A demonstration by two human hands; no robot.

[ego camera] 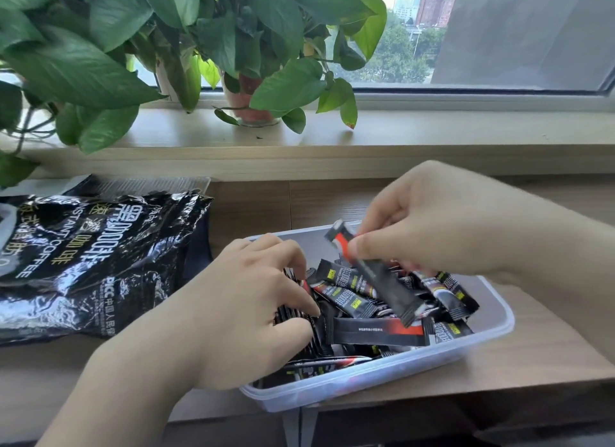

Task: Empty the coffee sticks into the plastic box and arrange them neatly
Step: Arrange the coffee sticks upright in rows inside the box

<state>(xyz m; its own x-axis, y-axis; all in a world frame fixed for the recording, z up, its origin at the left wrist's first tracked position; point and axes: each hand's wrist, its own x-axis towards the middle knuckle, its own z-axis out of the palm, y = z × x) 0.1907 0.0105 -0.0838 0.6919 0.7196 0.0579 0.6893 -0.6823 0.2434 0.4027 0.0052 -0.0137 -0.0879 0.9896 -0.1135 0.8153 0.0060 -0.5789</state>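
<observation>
A clear plastic box (479, 347) sits on the wooden table and holds several black coffee sticks (376, 330) in a loose heap. My left hand (253, 300) presses on a bunch of sticks standing on edge at the box's left side. Above the box, my right hand (442, 220) pinches one black and red coffee stick (382, 277) between thumb and fingers, tilted down to the right. The black coffee bag (96, 263) lies flat to the left of the box.
A clear lid (149, 183) lies under the bag's far edge. Potted plants (253, 110) stand on the window sill behind the table, leaves hanging over the left side. The table's front edge runs just below the box.
</observation>
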